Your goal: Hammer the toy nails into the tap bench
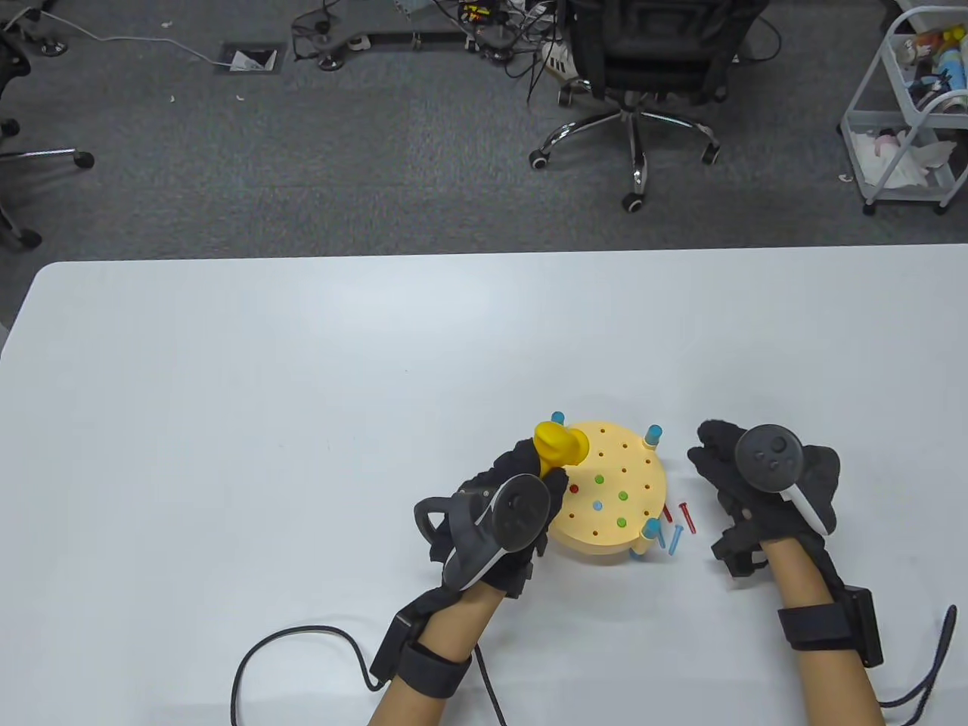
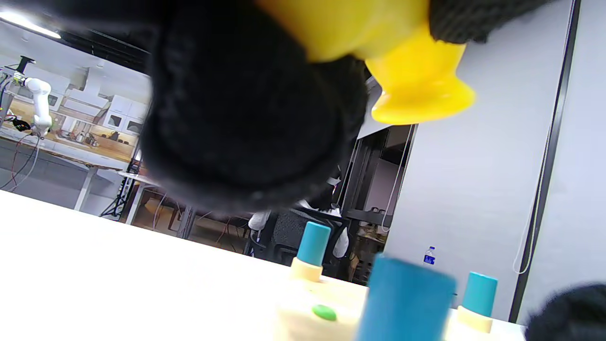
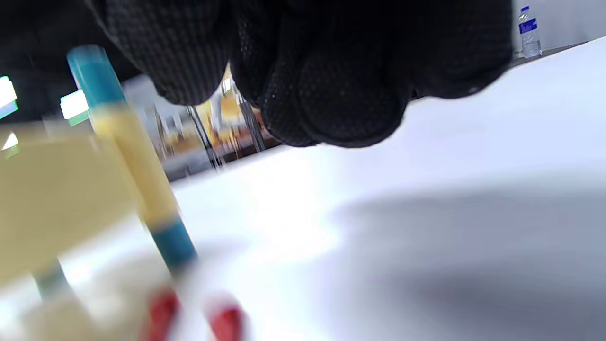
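A: From above, where was the tap bench [image 1: 609,495]?

B: It sat on the white table [image 1: 302,393], near the front edge, between the two gloved hands. It was a round cream disc full of holes, with teal posts at its rim and green, red and blue nail heads flush in its top.

A: And the hammer?

B: The left hand [image 1: 505,522] had its fingers curled round the yellow toy hammer [image 1: 558,444], whose head was over the bench's left rim. The left wrist view showed what the overhead one could not: the flared yellow striking face [image 2: 421,97] hung in the air above the bench top, apart from it.

A: The right hand?

B: The right hand [image 1: 764,484] was just right of the bench, holding nothing, fingers loosely bent. Its wrist camera was blurred but showed the fingertips [image 3: 341,109] bunched together above the table.

A: Any loose nails?

B: Two red nails [image 1: 677,516] and a blue nail [image 1: 675,540] lay on the table between the bench and that hand.
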The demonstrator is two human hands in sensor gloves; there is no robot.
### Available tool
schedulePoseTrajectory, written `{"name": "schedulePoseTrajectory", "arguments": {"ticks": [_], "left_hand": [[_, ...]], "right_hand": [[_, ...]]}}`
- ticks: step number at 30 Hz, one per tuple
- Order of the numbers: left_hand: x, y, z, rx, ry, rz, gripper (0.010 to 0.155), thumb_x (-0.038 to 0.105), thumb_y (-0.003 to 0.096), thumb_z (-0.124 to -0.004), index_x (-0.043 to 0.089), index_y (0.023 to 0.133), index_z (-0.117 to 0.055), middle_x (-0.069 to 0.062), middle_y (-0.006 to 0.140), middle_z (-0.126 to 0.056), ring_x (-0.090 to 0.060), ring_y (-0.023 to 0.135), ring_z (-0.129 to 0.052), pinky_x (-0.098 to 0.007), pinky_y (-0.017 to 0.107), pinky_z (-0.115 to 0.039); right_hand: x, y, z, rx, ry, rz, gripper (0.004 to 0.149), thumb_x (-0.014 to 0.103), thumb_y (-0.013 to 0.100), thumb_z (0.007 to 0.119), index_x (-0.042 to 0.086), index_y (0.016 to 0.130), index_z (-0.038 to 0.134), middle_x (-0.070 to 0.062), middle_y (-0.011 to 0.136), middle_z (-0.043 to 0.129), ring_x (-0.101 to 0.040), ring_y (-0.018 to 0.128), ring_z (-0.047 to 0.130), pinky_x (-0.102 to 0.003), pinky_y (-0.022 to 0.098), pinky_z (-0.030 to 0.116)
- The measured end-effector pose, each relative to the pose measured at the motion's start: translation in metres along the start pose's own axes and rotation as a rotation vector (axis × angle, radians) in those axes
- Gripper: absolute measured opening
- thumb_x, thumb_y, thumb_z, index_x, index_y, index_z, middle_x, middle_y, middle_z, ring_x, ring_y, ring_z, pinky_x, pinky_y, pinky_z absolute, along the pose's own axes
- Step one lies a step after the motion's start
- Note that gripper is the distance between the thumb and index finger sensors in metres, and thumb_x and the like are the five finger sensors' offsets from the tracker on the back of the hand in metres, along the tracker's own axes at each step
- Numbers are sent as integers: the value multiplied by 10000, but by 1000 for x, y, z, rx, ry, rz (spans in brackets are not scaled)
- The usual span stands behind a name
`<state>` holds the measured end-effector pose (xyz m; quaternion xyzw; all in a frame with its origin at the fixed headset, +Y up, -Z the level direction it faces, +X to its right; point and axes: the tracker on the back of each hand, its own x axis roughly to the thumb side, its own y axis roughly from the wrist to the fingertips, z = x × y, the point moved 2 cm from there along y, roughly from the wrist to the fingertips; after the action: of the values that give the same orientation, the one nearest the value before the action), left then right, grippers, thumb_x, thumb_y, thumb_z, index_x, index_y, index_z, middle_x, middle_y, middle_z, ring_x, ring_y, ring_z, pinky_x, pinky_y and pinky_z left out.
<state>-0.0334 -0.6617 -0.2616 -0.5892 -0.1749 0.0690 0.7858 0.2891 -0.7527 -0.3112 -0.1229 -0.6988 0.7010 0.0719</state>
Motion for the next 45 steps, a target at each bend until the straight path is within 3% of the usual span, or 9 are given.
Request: {"name": "schedulePoseTrajectory", "arguments": {"ticks": [2,5,9,15,26,38,42,45], "left_hand": [[-1,0,-2,-17,9,2,656,566,348,-683,117,814,-787,-113,461,-1025,-214,167,-1075,-325,75,-850],[0,0,-4,-16,21,-1,655,566,349,-682,118,816,-787,-113,464,-1025,-215,170,-1075,-326,77,-851],[-2,-1,-5,-25,26,5,657,567,351,-681,119,819,-785,-112,468,-1025,-214,174,-1076,-325,79,-851],[-8,0,-8,-40,18,25,657,566,351,-682,118,821,-784,-114,471,-1024,-217,178,-1076,-327,83,-851],[-10,-2,-8,-55,24,37,659,567,351,-681,117,821,-784,-114,472,-1025,-216,179,-1077,-326,82,-853],[-14,-3,-11,-60,-5,46,661,568,353,-679,112,821,-783,-116,470,-1025,-214,176,-1078,-324,79,-854],[-14,-3,-11,-64,-3,44,659,567,354,-680,114,821,-783,-115,470,-1024,-215,177,-1077,-324,80,-854],[-15,-3,-13,-71,-3,46,661,568,354,-679,113,822,-783,-115,471,-1024,-215,177,-1077,-324,80,-854]], "right_hand": [[7,-4,17,132,-138,-6,544,456,395,775,182,865,771,-56,687,950,-182,450,980,-355,374,838],[22,-9,31,200,-241,-1,580,488,370,791,175,857,771,-44,665,937,-156,417,975,-334,349,844],[36,-13,34,139,-347,14,558,485,351,801,189,823,794,-19,616,951,-128,366,978,-314,316,856],[35,-14,34,125,-340,30,483,442,361,824,206,783,822,22,567,960,-109,323,986,-298,288,865],[46,-20,36,135,-459,74,528,405,368,828,186,848,800,19,632,962,-95,377,1006,-286,303,882],[47,-23,43,116,-475,-2,558,357,383,790,93,874,760,-24,628,936,-98,337,959,-307,326,878],[38,-23,42,100,-368,-21,533,349,406,735,96,874,760,-39,610,928,-97,331,935,-316,333,866],[23,-20,35,85,-231,-2,460,349,415,723,174,835,799,-53,620,922,-108,354,930,-330,357,857]]}}
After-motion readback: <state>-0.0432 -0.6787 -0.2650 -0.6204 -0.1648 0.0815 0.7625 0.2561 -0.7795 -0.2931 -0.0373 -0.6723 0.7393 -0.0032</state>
